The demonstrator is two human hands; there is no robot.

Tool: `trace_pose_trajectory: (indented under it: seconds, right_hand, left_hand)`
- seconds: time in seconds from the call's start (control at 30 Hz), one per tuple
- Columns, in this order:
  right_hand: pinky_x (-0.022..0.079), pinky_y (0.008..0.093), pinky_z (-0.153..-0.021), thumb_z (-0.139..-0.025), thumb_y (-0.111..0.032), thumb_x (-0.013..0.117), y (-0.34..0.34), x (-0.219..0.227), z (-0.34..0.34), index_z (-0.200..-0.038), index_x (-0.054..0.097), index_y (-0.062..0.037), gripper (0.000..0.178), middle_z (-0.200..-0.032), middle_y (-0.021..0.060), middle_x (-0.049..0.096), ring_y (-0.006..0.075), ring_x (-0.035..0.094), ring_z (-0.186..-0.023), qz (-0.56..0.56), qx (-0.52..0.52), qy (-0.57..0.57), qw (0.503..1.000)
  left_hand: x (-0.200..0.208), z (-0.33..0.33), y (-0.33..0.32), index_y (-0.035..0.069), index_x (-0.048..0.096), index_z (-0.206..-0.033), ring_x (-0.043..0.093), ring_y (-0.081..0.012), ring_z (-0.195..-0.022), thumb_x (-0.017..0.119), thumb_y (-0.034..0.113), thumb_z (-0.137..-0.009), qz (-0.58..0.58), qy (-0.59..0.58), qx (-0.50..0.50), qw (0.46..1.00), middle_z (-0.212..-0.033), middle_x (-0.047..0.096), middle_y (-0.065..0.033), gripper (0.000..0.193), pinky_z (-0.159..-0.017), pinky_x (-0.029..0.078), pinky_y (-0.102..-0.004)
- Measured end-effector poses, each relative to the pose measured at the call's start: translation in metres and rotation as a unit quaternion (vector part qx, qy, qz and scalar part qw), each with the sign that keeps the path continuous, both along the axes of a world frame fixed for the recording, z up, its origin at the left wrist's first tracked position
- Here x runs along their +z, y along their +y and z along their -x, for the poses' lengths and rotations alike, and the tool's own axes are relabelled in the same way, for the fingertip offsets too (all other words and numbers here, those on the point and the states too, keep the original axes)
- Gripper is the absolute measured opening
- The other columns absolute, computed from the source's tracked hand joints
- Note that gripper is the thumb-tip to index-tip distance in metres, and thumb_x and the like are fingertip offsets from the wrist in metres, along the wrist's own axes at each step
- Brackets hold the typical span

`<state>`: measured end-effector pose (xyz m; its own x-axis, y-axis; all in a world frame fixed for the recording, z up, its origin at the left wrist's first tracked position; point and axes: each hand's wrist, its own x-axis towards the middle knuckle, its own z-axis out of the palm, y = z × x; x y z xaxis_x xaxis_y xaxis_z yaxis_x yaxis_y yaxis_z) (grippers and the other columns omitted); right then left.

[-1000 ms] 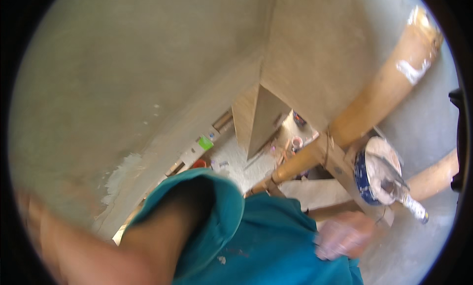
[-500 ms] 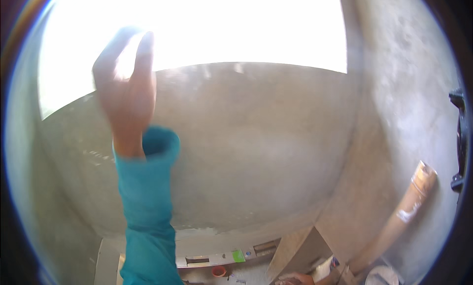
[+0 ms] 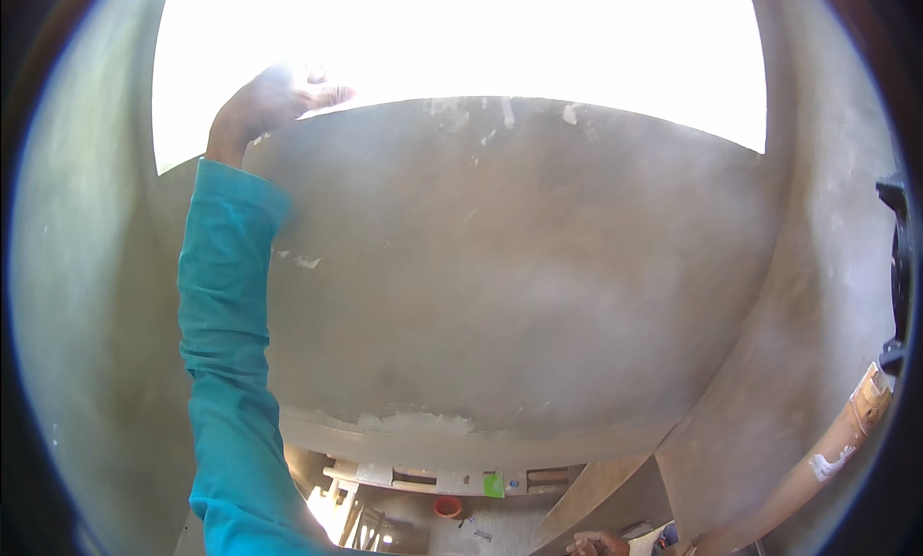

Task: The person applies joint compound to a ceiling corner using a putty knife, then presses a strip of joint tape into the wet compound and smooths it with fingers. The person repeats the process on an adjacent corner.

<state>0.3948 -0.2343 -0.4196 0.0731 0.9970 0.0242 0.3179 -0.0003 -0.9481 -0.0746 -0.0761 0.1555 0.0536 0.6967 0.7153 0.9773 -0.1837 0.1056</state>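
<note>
I'm seeing the left hand by the grey wall, far left, right hand near a pole, but can't tell either grip.

No legible text, labels, brands, numbers or signs in view. Nearest to a label is the plain green rectangle, well below and to the right of the left hand and up-left of the right hand: too small to make out any lettering, same for the blue spot just right of it. White patches on the pole, right of the right hand, look like smears, not characters.
</note>
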Motion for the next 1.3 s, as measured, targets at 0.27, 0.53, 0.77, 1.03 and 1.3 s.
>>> trace_pose_trajectory:
  seconds: [0.27,0.53,0.77,1.03,1.3]
  right_hand:
    - [0.055,0.0288,-0.071,-0.098,-0.006,0.067,0.038,0.092,0.037,-0.105,0.073,0.0041,0.013,-0.085,0.0072,0.072,0.0116,0.066,-0.078,-0.125,0.000,0.095,0.988]
    - [0.056,0.0312,-0.080,-0.083,-0.002,0.081,0.065,0.147,0.045,-0.120,0.070,-0.0025,0.039,-0.113,0.0127,0.068,0.0195,0.068,-0.097,-0.321,0.003,0.079,0.944]
    - [0.055,0.0349,-0.075,-0.081,-0.004,0.082,0.073,0.142,0.036,-0.113,0.070,-0.0012,0.034,-0.112,0.0153,0.067,0.0294,0.067,-0.091,-0.399,0.053,-0.071,0.913]
    - [0.053,0.0283,-0.073,-0.089,0.004,0.071,0.082,0.105,0.032,-0.102,0.073,0.0028,0.013,-0.098,0.0119,0.071,0.0144,0.067,-0.084,-0.156,0.081,0.165,0.970]
    - [0.054,0.0278,-0.068,-0.087,0.000,0.071,0.085,0.089,0.038,-0.097,0.074,0.0027,0.011,-0.086,0.0108,0.072,0.0141,0.069,-0.079,-0.240,0.054,0.012,0.969]
  left_hand:
    - [-0.173,-0.097,-0.049,-0.005,0.067,-0.125,0.066,-0.0232,-0.109,0.082,0.024,-0.081,-0.011,-0.080,-0.381,0.921,-0.115,0.070,-0.0141,0.055,-0.098,0.052,-0.0344]
    - [-0.376,-0.221,-0.022,-0.003,0.070,-0.116,0.067,-0.0170,-0.099,0.082,0.006,-0.080,0.239,-0.408,-0.438,0.764,-0.107,0.069,-0.0099,0.039,-0.088,0.054,-0.0299]
    - [-0.421,-0.241,-0.034,-0.003,0.070,-0.111,0.069,-0.0143,-0.087,0.080,0.006,-0.083,0.310,-0.423,-0.446,0.725,-0.103,0.067,-0.0087,0.031,-0.075,0.056,-0.0278]
    - [-0.432,-0.232,-0.037,-0.002,0.070,-0.099,0.061,-0.0115,-0.064,0.074,0.007,-0.087,0.377,-0.411,-0.463,0.689,-0.090,0.064,-0.0061,0.016,-0.055,0.048,-0.0262]
    - [-0.457,-0.241,-0.043,0.000,0.069,-0.088,0.064,-0.0308,-0.079,0.073,0.007,-0.080,0.273,-0.288,-0.367,0.841,-0.088,0.069,-0.0133,0.011,-0.073,0.051,-0.0385]
